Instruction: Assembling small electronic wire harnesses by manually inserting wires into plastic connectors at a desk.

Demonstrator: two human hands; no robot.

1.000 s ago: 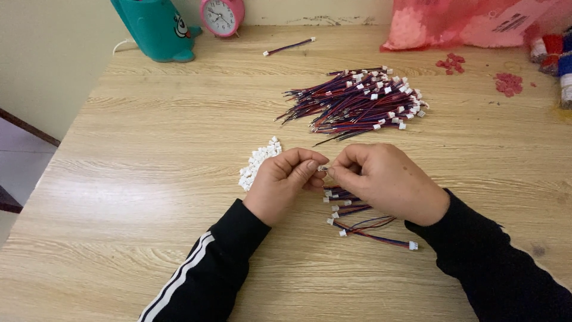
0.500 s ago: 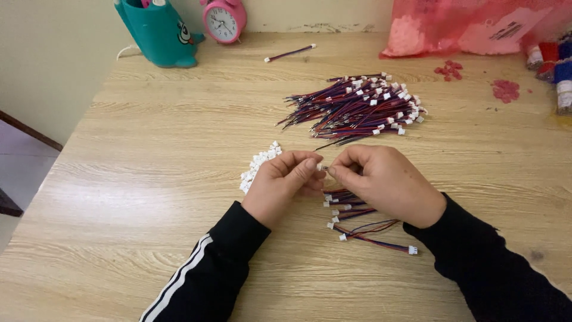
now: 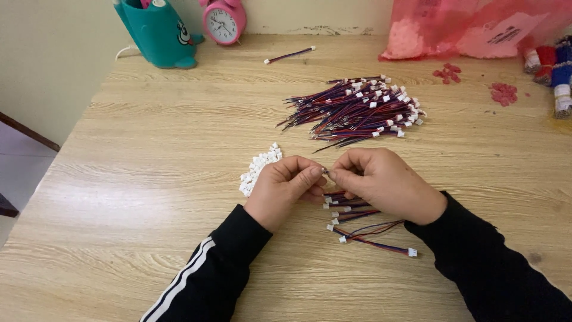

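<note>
Where the two black sleeves meet the near edge of the table, a few finished leads are seen lying loose just under the right wrist, their white plugs pointing left. Above these, the left hand and the right hand are brought together fingertip to fingertip — both are pinched shut on one small piece held between them, too tiny for its kind to be told. Just beside the left hand, on its far-left side, a little heap of white housings is laid on the wood. Farther back, a large pile of wires is spread out — red, blue and black strands with white ends turned to the right. Beyond it, a single lead lies alone. Along the far edge are ranged a teal holder, a pink clock and a pink bag, with spools at the right corner.
</note>
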